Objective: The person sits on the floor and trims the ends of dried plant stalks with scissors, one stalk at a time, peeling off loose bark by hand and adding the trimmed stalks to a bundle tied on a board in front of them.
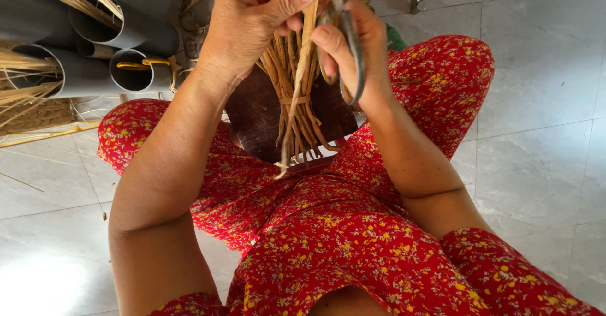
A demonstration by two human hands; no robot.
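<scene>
Far left, grey pipes [95, 57] full of straw lie on the floor. The left hand [249, 22] pinches the fibre bundle [297, 95] upright over a dark board [255, 117] on the lap. The right hand [353, 44] grips scissors [353, 51] beside it: trimming looks underway, and snipping stray ends needs care near fingers. Open tiled floor [536, 133] lies right.

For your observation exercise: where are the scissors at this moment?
In the head view, the scissors hang from the right hand at top centre, just right of the tied straw bundle gripped by the left hand.
</scene>
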